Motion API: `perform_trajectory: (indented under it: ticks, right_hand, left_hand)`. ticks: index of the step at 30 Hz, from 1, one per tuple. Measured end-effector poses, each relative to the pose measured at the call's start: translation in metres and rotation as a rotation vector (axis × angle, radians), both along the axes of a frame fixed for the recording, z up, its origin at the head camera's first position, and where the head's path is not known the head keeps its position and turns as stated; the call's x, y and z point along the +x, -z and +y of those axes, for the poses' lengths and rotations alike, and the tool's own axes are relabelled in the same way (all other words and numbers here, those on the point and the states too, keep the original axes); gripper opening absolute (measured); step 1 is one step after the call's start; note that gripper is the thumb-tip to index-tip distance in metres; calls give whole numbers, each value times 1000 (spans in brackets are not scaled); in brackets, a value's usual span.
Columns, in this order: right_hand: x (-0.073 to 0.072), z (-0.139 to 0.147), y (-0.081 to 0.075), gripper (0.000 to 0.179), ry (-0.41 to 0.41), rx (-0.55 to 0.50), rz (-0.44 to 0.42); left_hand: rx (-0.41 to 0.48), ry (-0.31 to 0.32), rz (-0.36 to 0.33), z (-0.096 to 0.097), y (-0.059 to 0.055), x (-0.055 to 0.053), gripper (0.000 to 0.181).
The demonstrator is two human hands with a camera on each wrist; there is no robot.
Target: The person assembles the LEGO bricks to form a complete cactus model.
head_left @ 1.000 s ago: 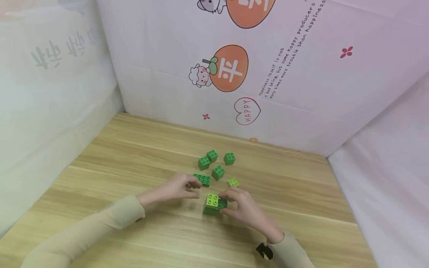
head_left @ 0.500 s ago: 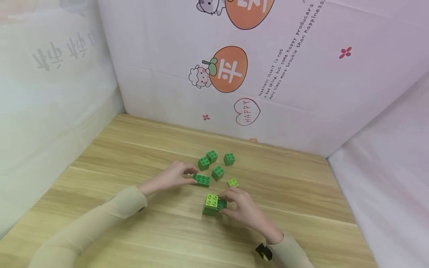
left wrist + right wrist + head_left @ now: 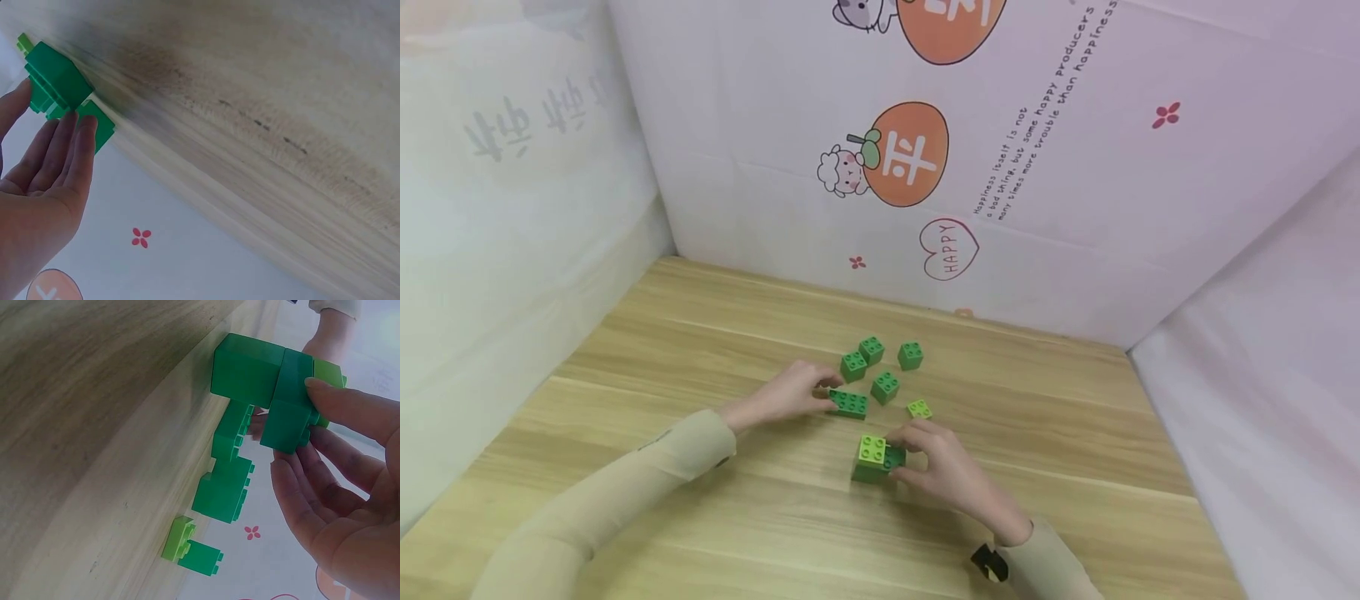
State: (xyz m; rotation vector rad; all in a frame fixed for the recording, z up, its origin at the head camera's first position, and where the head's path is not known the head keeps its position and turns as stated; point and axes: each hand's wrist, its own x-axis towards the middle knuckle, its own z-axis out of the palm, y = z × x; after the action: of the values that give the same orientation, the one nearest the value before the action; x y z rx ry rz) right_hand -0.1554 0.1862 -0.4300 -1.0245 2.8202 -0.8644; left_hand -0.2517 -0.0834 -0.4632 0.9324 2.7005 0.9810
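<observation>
Observed right hand [image 3: 951, 475] gripping a brick stack [image 3: 290, 394] topped with a lime piece [image 3: 872, 449], on the wooden table [image 3: 775, 517]. Observed left hand [image 3: 786, 396] at the left end of an eight-stud green brick [image 3: 851, 404]; unable to confirm whether pinching or merely touching. Noted beyond the stack a loose lime brick [image 3: 919, 409] and four green cubes [image 3: 885, 387], two of these side by side.

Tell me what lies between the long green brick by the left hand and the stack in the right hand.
Only bare wooden table separates the long green brick from the stack; the head view shows this.
</observation>
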Motion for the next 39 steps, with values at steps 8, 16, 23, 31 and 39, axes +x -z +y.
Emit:
perform_trajectory:
  ticks: [8,16,23,31,39]
  right_hand:
    - [0,0,1,37,4,-8,17]
    - [0,0,-1,37,6,3,5]
    - [1,-1,-1,36,0,0,-10]
    - [1,-1,0,36,-6,-6,-6]
    - [1,-1,1,37,-8,-15,-8]
  left_hand:
    - [-32,29,40,1,8,-5,38]
    - [-58,59,102,1,11,-4,39]
    - [-43,74,118,0,9,-2,37]
    - [-12,59,79,-2,9,2,37]
    - [56,51,58,-5,5,6,36]
